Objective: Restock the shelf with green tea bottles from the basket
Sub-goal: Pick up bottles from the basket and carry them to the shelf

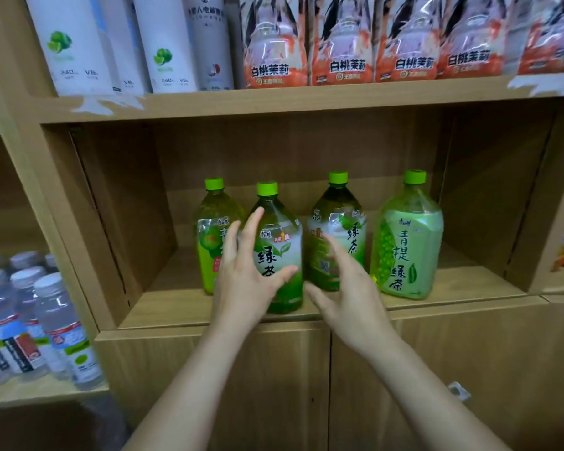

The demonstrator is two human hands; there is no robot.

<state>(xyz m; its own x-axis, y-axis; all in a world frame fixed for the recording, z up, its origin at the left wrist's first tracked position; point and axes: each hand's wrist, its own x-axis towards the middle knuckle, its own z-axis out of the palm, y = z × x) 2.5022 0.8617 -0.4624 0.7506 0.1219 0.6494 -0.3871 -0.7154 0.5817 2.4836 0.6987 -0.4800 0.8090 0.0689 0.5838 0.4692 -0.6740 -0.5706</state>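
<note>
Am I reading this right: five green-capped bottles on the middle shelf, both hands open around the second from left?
Not quite: the head view shows four green-capped bottles on the middle shelf, not five. Both the left hand and right hand are open around the second from left.

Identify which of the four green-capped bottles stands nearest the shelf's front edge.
The second bottle from the left, between the open hands; the other three stand further back.

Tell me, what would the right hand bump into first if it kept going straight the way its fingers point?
Probably the dark green tea bottle, third from the left. The right hand is open just in front of it, fingers aimed at its label, though depth is hard to judge.
</note>
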